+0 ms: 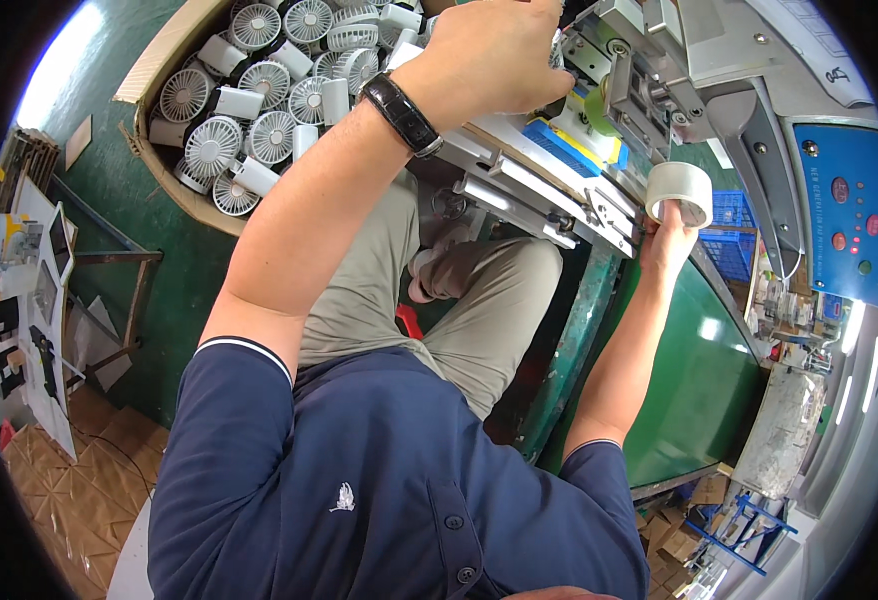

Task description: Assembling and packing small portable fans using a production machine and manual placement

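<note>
My left hand (494, 62), with a black-strapped watch (401, 114) on its wrist, reaches to the machine (649, 95) at the top. Its fingers curve inward, and what lies between them is mostly hidden; a small white and dark part shows by the thumb. To the right, my right hand (667, 242) is at a roll of pale, translucent tape (681, 180), with a finger in its hole. The other fingers are closed and partly hidden. A blue and yellow block (562, 148) lies on the machine between my hands.
Many white handheld fans (213, 146) fill a cardboard box (149, 130) at the left. A blue control panel (847, 210) stands at the far right. Below my right forearm is a green tabletop (704, 375). Blue crates (729, 240) stand behind it. Flattened cardboard (74, 490) lies lower left.
</note>
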`<state>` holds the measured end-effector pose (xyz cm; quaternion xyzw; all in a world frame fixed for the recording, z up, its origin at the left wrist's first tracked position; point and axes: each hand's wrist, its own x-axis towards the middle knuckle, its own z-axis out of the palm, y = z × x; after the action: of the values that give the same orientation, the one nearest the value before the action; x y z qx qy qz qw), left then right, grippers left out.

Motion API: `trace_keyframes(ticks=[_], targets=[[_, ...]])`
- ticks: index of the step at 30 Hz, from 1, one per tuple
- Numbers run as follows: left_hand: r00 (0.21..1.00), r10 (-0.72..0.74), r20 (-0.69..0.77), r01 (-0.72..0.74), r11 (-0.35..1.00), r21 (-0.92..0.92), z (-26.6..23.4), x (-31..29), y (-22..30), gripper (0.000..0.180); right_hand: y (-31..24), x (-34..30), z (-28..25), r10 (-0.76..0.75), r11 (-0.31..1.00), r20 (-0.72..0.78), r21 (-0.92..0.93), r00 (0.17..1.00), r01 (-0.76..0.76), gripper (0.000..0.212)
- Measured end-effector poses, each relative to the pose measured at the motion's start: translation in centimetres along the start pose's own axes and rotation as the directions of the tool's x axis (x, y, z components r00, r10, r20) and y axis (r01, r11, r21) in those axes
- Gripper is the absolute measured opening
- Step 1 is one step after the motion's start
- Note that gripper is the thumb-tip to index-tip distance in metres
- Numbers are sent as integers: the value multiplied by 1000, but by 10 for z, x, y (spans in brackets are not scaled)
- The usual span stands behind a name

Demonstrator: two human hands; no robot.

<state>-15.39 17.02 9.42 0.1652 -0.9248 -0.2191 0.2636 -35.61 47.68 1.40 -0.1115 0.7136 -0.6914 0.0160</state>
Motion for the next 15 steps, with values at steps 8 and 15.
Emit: trace_keyframes(ticks=[8,15], targets=[[1000,-15,2,15,999,30,1,0,2,38,2,3,-3,20,1000,-13,-18,1000,-20,32],[996,10,-85,-24,986,-165,-29,-36,10,37,-23,-26,1,-162,953,-65,250,985,173,25]])
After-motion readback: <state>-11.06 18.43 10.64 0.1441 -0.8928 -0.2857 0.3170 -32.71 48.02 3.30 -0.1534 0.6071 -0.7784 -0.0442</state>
